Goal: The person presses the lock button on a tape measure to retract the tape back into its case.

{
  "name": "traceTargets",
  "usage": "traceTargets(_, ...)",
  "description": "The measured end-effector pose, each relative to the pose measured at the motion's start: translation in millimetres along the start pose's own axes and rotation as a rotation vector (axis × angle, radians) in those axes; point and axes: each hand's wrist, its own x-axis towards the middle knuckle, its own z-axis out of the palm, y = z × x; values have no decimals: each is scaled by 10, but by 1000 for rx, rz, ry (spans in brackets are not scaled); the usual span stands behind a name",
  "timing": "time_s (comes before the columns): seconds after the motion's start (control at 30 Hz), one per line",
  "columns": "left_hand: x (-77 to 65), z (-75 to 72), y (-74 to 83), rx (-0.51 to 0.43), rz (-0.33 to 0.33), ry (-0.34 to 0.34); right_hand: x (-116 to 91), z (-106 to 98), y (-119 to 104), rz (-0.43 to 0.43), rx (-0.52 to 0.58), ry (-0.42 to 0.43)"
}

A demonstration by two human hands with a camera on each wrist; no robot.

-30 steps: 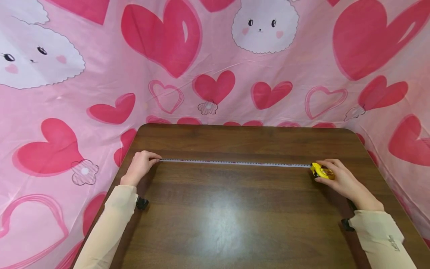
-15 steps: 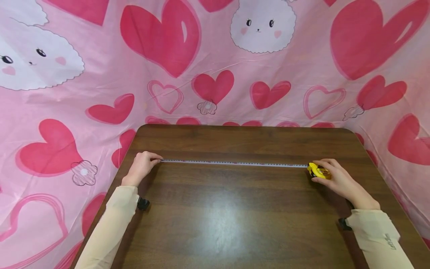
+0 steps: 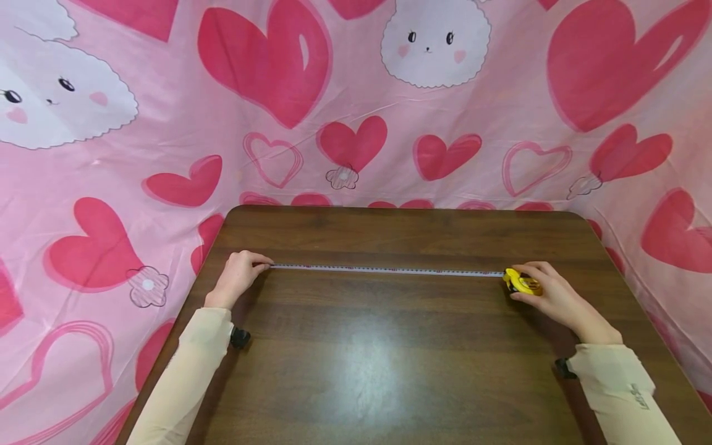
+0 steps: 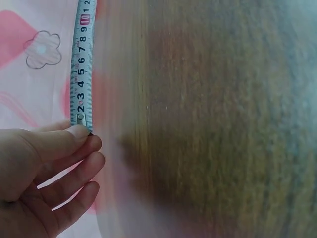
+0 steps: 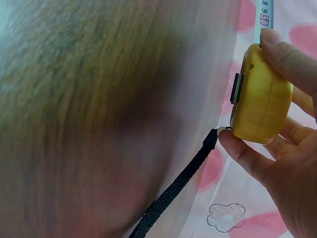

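Observation:
A yellow tape measure (image 3: 521, 282) is gripped by my right hand (image 3: 562, 303) at the right side of the table. Its pale blade (image 3: 378, 269) stretches out straight to the left, above the far half of the tabletop. At the other end my left hand (image 3: 236, 278) pinches the blade's tip between thumb and fingers. Low numbers beside the metal end hook (image 4: 81, 119) show in the left wrist view. In the right wrist view, the thumb lies near the blade's exit, where a red 50 is printed. A black strap (image 5: 178, 188) hangs from the case (image 5: 262, 96).
The brown wooden table (image 3: 356, 346) has rounded far corners. Behind it and along both sides hangs a pink cloth (image 3: 345, 93) printed with hearts and white faces. Black wrist devices sit at both sleeve cuffs.
My hands have come slightly closer together, the right moving left with the case and the left shifting a little right. The exposed blade is shorter.

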Motion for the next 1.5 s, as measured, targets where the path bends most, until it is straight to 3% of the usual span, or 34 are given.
traceTargets(0.77, 41, 35, 36, -11, -3, -20, 81, 67, -96, 43, 31, -63)
traceTargets(1.5, 83, 59, 109, -31, -2, -40, 175, 134, -160, 31, 13, -89)
